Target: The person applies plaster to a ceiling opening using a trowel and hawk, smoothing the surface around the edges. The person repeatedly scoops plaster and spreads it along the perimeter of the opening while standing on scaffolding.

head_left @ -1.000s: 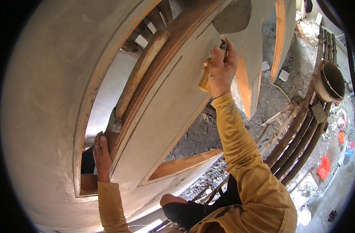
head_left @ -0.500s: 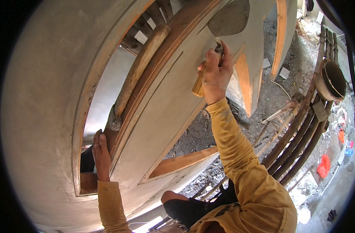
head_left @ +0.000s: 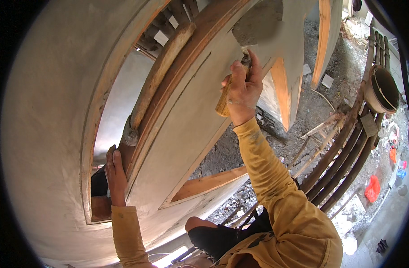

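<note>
The right hand [head_left: 244, 91] has moved a little down and left since the earlier frame. It grips, knuckles up, the wooden handle of a trowel [head_left: 223, 102] before the grey wall [head_left: 193, 118]; the blade is hard to make out. The left hand [head_left: 117, 174] rests unclenched, fingers upward, at the brown frame [head_left: 213, 27], partly hidden.

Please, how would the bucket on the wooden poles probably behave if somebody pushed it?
The bucket might wobble or tip, since it seems to rest on rounded poles with gaps. It is probably fairly stiff, because its form looks evenly round.
</note>
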Demonstrator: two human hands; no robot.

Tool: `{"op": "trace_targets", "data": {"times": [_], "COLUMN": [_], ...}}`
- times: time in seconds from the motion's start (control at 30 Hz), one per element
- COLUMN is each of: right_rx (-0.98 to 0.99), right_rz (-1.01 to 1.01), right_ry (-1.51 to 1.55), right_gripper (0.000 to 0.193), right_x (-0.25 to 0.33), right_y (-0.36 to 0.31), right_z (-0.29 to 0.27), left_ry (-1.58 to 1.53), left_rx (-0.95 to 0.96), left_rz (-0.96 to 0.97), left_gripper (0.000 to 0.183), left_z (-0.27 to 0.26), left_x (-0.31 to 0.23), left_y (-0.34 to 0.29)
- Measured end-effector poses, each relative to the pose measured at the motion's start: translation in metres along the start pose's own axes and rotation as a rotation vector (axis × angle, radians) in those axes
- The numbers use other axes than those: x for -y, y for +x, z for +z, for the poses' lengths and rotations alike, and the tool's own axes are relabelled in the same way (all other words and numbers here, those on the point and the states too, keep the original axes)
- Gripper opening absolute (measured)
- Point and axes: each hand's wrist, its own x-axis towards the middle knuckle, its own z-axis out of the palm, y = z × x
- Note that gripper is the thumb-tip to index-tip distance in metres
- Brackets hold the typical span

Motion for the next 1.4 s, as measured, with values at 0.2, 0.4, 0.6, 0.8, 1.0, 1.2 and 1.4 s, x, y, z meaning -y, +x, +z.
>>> {"op": "trace_targets", "data": {"times": [0.2,0.4,0.6,0.8,1.0,1.2,1.4], "right_rx": [0.015,0.036,0.032,0.035,0.031,0.03,0.038], "right_rz": [0.054,0.085,0.096,0.104,0.1,0.116,0.105], "right_ry": [0.006,0.049,0.102,0.064,0.078,0.068,0.097], "right_gripper": [0.041,0.042,0.044,0.045,0.043,0.043,0.044], "right_x": [0.003,0.004,0.003,0.0,-0.002,-0.001,-0.006], "right_y": [-0.008,-0.02,-0.03,-0.039,-0.05,-0.057,-0.07], "right_z": [0.0,0.004,0.004,0.007,0.01,0.012,0.016], "left_ry": [0.019,-0.008,0.005,-0.036,-0.024,-0.051,-0.036], "left_rx": [-0.013,-0.011,0.01,0.004,-0.003,0.012,-0.007], "left_rz": [-0.024,-0.01,-0.03,0.006,-0.013,-0.017,0.01], "left_gripper": [0.057,0.058,0.059,0.06,0.059,0.058,0.058], "left_z": [0.004,-0.005,0.0,0.0,-0.001,-0.001,0.0], "left_x": [-0.007,-0.01,-0.01,-0.004,-0.007,-0.011,-0.009], "left_y": [-0.002,-0.002,0.002,0.001,0.0,0.0,-0.002]}}
